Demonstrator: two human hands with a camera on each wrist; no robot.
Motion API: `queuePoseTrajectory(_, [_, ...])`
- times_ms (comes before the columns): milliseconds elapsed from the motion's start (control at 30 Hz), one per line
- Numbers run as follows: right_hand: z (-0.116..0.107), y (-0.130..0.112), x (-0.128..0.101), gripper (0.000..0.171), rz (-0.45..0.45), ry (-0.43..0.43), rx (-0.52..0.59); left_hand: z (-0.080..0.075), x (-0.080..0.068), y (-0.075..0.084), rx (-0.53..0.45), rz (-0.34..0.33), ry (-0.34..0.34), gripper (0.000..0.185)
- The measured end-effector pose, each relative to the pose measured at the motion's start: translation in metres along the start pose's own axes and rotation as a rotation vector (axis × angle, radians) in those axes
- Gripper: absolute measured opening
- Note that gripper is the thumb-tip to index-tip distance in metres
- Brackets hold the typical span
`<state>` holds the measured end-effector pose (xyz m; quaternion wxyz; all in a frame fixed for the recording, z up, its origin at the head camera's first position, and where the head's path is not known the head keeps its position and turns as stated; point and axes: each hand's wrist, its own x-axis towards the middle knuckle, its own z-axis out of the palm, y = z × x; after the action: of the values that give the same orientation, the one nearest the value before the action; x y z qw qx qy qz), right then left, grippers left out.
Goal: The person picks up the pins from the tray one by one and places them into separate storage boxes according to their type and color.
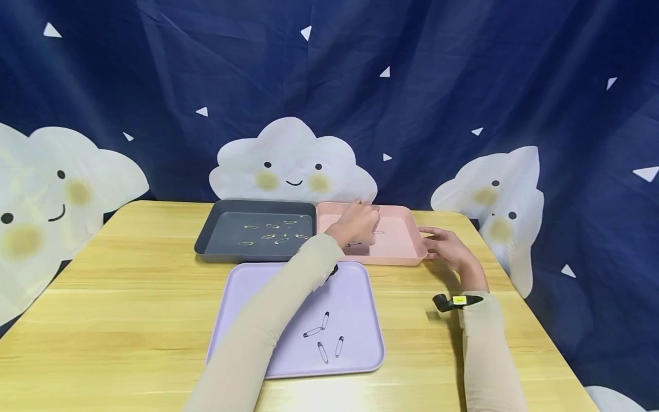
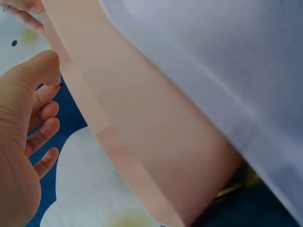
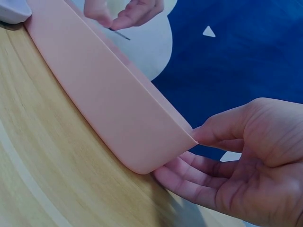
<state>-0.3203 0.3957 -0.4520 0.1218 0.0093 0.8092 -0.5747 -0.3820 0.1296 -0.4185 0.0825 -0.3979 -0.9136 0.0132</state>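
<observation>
My left hand (image 1: 360, 222) is over the pink tray (image 1: 399, 246), its thumb and forefinger pinching a thin dark safety pin (image 3: 122, 35) that shows in the right wrist view. Another pin (image 1: 379, 232) lies on the pink tray's floor beside that hand. At the tray's right end, my right hand (image 1: 449, 252) grips the corner, with the thumb at the rim and the fingers curled against the lower side. Several dark safety pins (image 1: 322, 352) lie spread on the lilac tray (image 1: 355, 286), nearer to me, under my left forearm.
A dark grey tray (image 1: 216, 229) with several gold safety pins (image 1: 268, 236) stands left of the pink one, side by side with it. All three trays rest on a wooden table (image 1: 128, 320). Behind the table hangs a blue curtain (image 1: 412, 114) with printed clouds.
</observation>
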Motion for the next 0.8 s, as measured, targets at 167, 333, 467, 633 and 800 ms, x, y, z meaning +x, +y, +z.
queuePoseTrajectory(167, [0.001,0.0,0.0,0.055,-0.002,-0.002,-0.003,0.006,-0.002,-0.003,0.0,-0.005,0.012,0.005])
queuePoseTrajectory(333, [0.001,0.0,0.001,0.054,-0.007,-0.001,-0.007,0.01,-0.003,-0.007,-0.014,-0.036,0.003,0.005])
queuePoseTrajectory(467, [0.001,0.0,0.001,0.053,-0.009,-0.005,-0.004,0.01,-0.004,-0.009,-0.033,-0.056,-0.017,0.013])
queuePoseTrajectory(633, [0.002,0.0,0.001,0.053,-0.008,-0.008,0.003,0.005,-0.007,-0.013,-0.051,-0.063,-0.01,0.021])
queuePoseTrajectory(800, [0.001,-0.001,0.0,0.055,0.004,-0.005,-0.015,-0.006,-0.013,-0.019,-0.083,-0.053,0.002,0.021])
